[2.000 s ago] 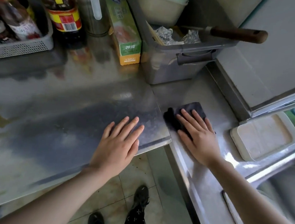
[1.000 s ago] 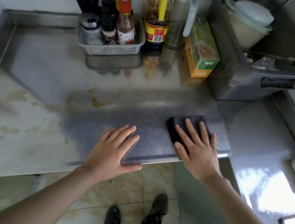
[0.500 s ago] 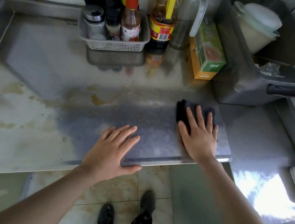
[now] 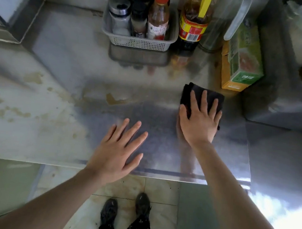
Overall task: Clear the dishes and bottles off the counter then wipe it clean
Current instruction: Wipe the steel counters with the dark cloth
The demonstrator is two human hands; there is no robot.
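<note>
Cloth [image 4: 214,99] lies under flat, spread right hand [image 4: 198,122]; left hand [image 4: 117,151] splayed on counter [image 4: 60,60].

A black cloth [image 4: 202,98] is pressed flat on the steel counter [image 4: 63,66] under the spread right hand [image 4: 199,121]. The left hand [image 4: 117,153] is laid open, palm down, near the front edge. Yellowish stains [image 4: 114,99] are seen left of the cloth. A white basket [image 4: 140,42] of bottles is set at the back, a green carton [image 4: 242,58] beside the cloth.
</note>
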